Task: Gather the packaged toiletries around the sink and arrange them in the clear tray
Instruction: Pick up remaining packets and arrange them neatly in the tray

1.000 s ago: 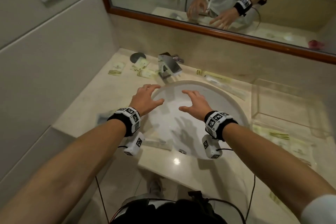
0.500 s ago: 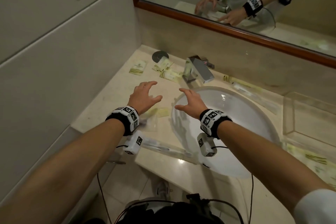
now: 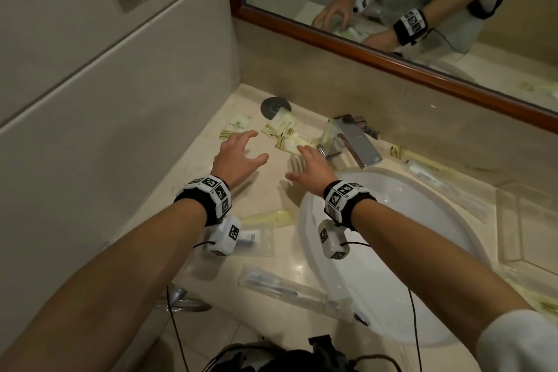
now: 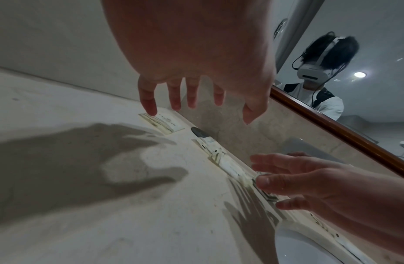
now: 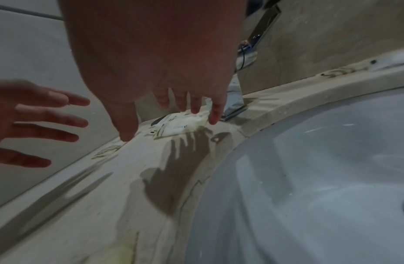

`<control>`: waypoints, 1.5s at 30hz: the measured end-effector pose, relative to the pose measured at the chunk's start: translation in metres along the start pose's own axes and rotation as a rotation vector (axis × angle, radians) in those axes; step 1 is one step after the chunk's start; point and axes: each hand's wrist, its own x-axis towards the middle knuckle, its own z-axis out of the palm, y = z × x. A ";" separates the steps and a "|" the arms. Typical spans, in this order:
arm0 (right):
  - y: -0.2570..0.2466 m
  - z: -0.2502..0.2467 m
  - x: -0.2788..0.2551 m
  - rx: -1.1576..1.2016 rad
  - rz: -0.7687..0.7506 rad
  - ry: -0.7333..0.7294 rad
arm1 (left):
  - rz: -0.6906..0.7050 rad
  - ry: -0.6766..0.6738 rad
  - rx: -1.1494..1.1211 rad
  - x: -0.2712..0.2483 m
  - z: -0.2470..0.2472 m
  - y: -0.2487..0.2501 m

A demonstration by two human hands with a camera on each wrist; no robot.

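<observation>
Your hands, left hand [image 3: 238,154] and right hand [image 3: 311,166], hover spread and empty; the thin sachets [image 3: 287,134] lie flat on the desk [image 3: 193,190], so your fingertips may slide off them.

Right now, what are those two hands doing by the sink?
A person is tidying little toiletry packets. Both hands are open and hold nothing. The left hand reaches toward a packet in the back corner, the right hand toward packets beside the faucet. The clear tray sits right of the sink.
</observation>
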 end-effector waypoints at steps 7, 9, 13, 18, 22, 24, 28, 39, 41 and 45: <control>-0.005 0.005 0.034 -0.049 0.057 -0.054 | -0.011 -0.019 0.007 0.031 0.004 -0.010; -0.006 0.005 0.040 -0.080 0.055 -0.060 | -0.012 -0.045 0.007 0.039 0.008 -0.011; -0.005 0.003 0.047 -0.160 0.035 -0.090 | 0.001 -0.096 0.038 0.055 0.016 -0.009; 0.000 0.004 0.053 -0.222 0.015 -0.080 | 0.028 -0.171 0.116 0.073 0.029 -0.004; 0.003 0.004 0.053 -0.245 -0.020 -0.018 | 0.081 -0.240 0.211 0.082 0.037 0.003; 0.004 0.004 0.051 -0.248 -0.032 0.018 | 0.092 -0.284 0.269 0.087 0.042 0.004; 0.007 0.003 0.049 -0.280 -0.048 0.051 | 0.095 -0.357 0.429 0.094 0.047 0.006; 0.010 0.009 0.035 -0.265 0.010 0.105 | 0.249 -0.296 0.613 0.076 0.033 0.009; 0.010 0.010 0.032 -0.227 0.050 0.117 | 0.228 -0.254 0.623 0.067 0.028 0.013; 0.010 0.010 0.022 -0.088 0.166 0.113 | 0.185 -0.185 0.702 0.055 0.024 0.021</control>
